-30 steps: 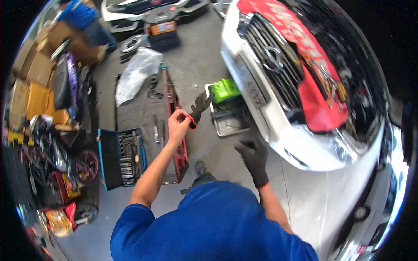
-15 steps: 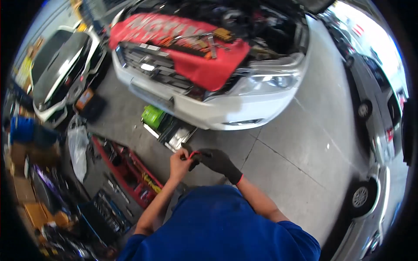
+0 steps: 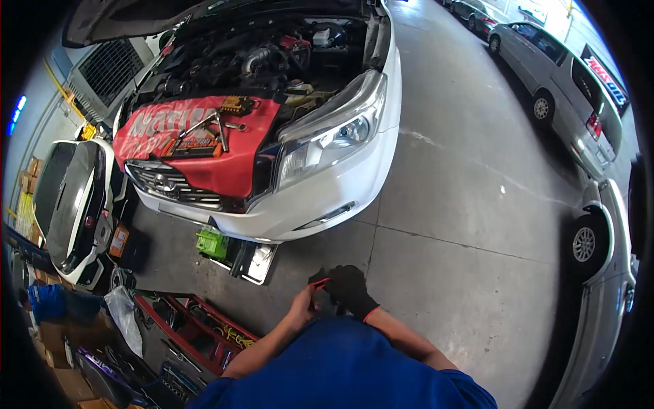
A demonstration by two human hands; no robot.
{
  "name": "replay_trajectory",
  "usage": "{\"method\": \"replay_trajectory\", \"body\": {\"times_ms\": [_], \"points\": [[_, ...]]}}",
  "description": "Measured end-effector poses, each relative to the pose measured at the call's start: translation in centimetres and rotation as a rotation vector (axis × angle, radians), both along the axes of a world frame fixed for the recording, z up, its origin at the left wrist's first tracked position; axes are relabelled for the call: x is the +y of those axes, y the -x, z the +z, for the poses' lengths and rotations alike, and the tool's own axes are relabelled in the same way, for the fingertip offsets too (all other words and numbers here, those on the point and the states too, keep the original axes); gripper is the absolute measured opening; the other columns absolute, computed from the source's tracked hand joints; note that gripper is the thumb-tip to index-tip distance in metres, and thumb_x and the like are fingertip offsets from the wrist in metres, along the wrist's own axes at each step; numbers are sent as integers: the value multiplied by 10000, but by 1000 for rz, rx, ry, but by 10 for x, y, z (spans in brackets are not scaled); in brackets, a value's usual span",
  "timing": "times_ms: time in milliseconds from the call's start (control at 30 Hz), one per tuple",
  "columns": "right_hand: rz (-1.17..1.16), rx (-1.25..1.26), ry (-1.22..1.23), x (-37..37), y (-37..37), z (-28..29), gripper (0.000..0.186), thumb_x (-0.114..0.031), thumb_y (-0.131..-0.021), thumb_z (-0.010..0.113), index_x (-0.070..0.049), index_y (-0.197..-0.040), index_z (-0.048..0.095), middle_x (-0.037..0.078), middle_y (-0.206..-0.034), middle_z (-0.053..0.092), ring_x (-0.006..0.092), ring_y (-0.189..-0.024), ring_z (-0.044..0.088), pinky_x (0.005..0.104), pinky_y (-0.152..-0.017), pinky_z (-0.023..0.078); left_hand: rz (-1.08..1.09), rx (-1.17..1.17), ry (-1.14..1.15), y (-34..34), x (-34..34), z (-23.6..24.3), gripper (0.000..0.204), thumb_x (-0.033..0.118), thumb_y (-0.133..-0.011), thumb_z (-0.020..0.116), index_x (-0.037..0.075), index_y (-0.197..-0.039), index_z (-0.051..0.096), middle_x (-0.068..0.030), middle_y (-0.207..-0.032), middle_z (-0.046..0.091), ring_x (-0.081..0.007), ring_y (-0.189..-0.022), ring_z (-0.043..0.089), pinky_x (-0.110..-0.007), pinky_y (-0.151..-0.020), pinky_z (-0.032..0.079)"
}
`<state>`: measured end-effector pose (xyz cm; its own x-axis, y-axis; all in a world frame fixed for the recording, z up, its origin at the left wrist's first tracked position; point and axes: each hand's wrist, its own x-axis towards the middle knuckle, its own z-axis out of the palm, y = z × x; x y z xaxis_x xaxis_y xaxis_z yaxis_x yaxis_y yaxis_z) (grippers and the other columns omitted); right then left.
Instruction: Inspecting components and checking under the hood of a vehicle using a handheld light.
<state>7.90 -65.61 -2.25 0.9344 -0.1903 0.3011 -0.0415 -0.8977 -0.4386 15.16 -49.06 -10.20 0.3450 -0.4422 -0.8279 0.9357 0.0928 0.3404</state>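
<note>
My right hand [image 3: 349,289] wears a dark work glove with a red cuff edge. My left hand [image 3: 304,304] is bare. Both hands meet low in front of my body, closed on a second dark glove [image 3: 317,277] with a red edge, bunched up between them. The gloved right fingers partly hide where they grip it. Ahead stands a white car [image 3: 320,198] with its hood up. A red fender cover [image 3: 225,170] drapes over its grille, carrying wrenches and other hand tools [image 3: 204,140].
Under the bumper a green box [image 3: 212,242] sits beside a metal tray [image 3: 261,262]. To the left lie a red tool tray [image 3: 165,319], a plastic bag [image 3: 124,319] and a removed white tailgate [image 3: 71,204]. Silver vehicles [image 3: 545,65] stand along the right over grey floor.
My view has turned right and lifted, so the car sits further left and more of the engine bay shows. My hands have drawn closer to my body, still holding the glove.
</note>
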Motion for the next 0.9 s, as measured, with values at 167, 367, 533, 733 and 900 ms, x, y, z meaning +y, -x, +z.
{"method": "replay_trajectory", "body": {"times_ms": [167, 367, 533, 733, 900], "points": [[103, 127, -19, -16, -17, -30, 273, -317, -830, 634, -60, -750, 682, 160, -689, 648, 341, -649, 654, 484, -594, 497, 406, -123, 77, -31, -35, -14, 195, 226, -980, 483, 112, -912, 627, -25, -779, 596, -179, -661, 582, -315, -610, 499], [297, 201, 6, -65, -67, -18, 273, -291, -838, 632, -60, -695, 666, 172, -717, 656, 343, -635, 629, 496, -613, 494, 453, -299, 249, -71, -99, 16, 298, 281, -1009, 456, 42, -976, 632, -100, -888, 656, -259, -842, 621, -403, -829, 510], [337, 114, -84, -86, -127, 3, 234, -265, -861, 609, -49, -818, 691, 176, -777, 674, 355, -715, 640, 483, -674, 503, -183, -1035, -541, -93, -98, 1, 305, 224, -991, 485, -31, -1060, 637, -238, -997, 650, -387, -979, 621, -417, -865, 475], [741, -10, -310, -77, -159, -11, 231, -165, -877, 584, -16, -1027, 677, 207, -907, 673, 380, -823, 635, 484, -775, 493, -459, -1658, -561, -114, -68, -69, 365, 105, -865, 560, -8, -1201, 646, -209, -973, 706, -367, -654, 625, -428, -605, 506], [1023, 67, -67, -79, -181, -21, 260, -216, -878, 607, -33, -707, 675, 183, -684, 635, 368, -624, 620, 490, -612, 475, 770, -648, 57, -120, -77, -34, 299, 38, -937, 592, -10, -1229, 636, -110, -1046, 691, -208, -850, 681, -347, -678, 536]]}}
